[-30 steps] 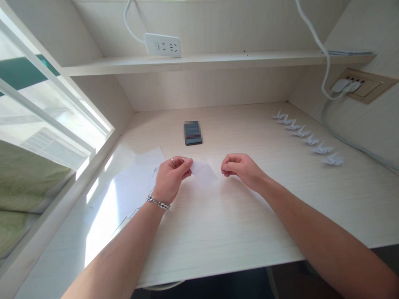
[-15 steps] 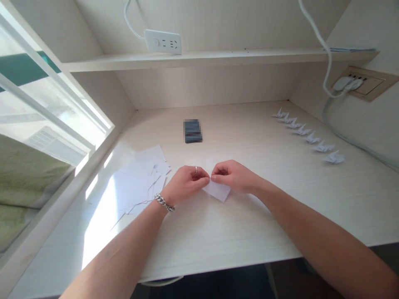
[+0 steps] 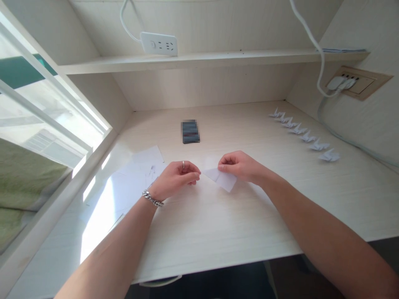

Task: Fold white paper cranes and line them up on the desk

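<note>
A small folded piece of white paper (image 3: 227, 182) is pinched between the thumb and fingers of my right hand (image 3: 241, 166). The paper shows a crease and a narrow point on its left side. Just left of that point is my left hand (image 3: 179, 177), its fingers loosely curled and slightly apart, with nothing visible in them. That hand wears a ring and a chain bracelet (image 3: 152, 198). Beside my left wrist lie loose sheets of white paper (image 3: 134, 176), partly hidden by my forearm.
Several folded paper cranes (image 3: 308, 137) stand in a slanting row at the right. A dark, pixelated box-like item (image 3: 190, 132) sits toward the back. Above runs a shelf (image 3: 205, 58) with a power strip (image 3: 158, 44). A cable (image 3: 349, 143) trails along the right wall.
My left hand has let go of the paper and moved left. My right hand has shifted slightly up and right with the paper, showing more of its pointed left side.
</note>
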A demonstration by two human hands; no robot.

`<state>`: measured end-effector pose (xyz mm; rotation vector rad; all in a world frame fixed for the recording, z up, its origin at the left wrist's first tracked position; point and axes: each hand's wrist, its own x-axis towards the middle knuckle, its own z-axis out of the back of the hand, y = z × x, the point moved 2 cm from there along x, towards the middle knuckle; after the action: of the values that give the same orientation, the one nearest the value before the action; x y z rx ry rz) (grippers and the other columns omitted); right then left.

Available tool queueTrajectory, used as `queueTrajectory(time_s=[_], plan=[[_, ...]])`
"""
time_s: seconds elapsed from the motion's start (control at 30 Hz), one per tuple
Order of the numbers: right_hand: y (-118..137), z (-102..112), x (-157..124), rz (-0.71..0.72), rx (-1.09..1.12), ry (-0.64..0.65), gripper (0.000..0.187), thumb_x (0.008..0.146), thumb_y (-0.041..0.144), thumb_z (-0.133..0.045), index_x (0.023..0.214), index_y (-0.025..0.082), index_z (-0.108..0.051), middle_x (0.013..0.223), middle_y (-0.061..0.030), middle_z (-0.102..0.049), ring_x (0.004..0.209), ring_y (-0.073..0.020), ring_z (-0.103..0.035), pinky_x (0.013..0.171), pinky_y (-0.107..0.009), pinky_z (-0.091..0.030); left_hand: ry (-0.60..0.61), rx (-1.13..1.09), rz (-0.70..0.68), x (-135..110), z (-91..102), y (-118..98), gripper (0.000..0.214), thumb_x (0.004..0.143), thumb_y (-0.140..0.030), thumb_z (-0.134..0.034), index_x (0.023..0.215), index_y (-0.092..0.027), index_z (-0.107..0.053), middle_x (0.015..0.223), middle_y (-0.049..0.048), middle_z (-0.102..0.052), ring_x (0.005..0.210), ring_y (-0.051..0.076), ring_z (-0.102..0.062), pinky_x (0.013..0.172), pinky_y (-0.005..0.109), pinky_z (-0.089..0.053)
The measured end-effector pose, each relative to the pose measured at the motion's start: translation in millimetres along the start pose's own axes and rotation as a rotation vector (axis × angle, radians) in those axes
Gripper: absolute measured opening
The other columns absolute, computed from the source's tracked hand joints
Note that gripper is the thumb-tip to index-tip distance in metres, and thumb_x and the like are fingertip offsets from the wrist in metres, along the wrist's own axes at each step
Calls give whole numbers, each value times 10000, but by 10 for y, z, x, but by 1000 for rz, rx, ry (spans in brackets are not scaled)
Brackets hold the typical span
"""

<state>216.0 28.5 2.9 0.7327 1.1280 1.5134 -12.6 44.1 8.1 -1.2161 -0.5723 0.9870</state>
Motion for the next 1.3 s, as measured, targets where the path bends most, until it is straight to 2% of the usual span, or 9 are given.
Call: queueTrajectory(time_s=[0.13, 0.3, 0.53, 0.7, 0.9, 1.07, 1.2, 1.3], plan=[[7, -52, 3, 10, -41, 10, 178, 786, 352, -627, 758, 188, -690, 745, -28, -672, 659, -158, -567, 580, -285, -393, 39, 14, 7, -18, -109, -32, 252, 736, -380, -729, 852, -159, -692, 708, 53, -686, 665, 168, -629, 633, 290, -487], [-15, -62, 16, 24, 7, 15, 192, 777, 361, -651, 772, 176, -704, 765, -34, -674, 689, -156, -571, 599, -278, -402, -62, 110, -57, 4, -69, -38, 265, 795, -412, -672, 766, -149, -681, 657, 33, -650, 626, 133, -582, 606, 260, -456], [-43, -94, 43, -3, 89, -29, 202, 777, 364, -649, 780, 164, -678, 725, -28, -653, 660, -146, -553, 577, -267, -392, -87, -75, -22, 23, -55, -29, 259, 760, -392, -708, 746, -140, -651, 700, 45, -672, 668, 143, -625, 667, 288, -516], [-46, -142, 60, 41, 37, -103, 210, 807, 379, -619, 797, 178, -678, 743, -21, -660, 664, -141, -558, 573, -259, -393, -82, -55, 16, 22, -106, -21, 299, 764, -417, -718, 814, -124, -680, 680, 57, -687, 660, 149, -638, 664, 288, -526], [-93, -140, 76, 28, 54, -80, 191, 824, 359, -617, 804, 182, -683, 727, -25, -652, 665, -142, -577, 609, -266, -445, -233, -226, 25, 22, -30, -23, 285, 735, -379, -764, 786, -115, -669, 696, 58, -700, 682, 145, -663, 696, 282, -555], [-46, -150, 61, 26, 164, -132, 166, 838, 341, -614, 850, 182, -658, 779, -33, -663, 698, -142, -615, 622, -262, -487, -276, -370, 32, 35, 11, -1, 277, 699, -345, -799, 778, -122, -654, 701, 44, -701, 694, 140, -679, 681, 255, -553], [15, -166, 40, 106, 225, -150, 153, 797, 306, -673, 859, 167, -654, 708, -18, -646, 630, -127, -598, 611, -268, -496, -277, -396, 41, 31, 1, -4, 280, 697, -339, -802, 788, -121, -651, 698, 47, -703, 681, 137, -679, 663, 246, -548], [13, -149, 43, 107, 229, -195, 133, 791, 286, -667, 848, 166, -666, 717, -19, -652, 627, -125, -596, 610, -273, -502, -250, -365, 51, 26, -8, -6, 289, 694, -341, -805, 802, -114, -661, 708, 60, -708, 677, 138, -679, 656, 244, -549]])
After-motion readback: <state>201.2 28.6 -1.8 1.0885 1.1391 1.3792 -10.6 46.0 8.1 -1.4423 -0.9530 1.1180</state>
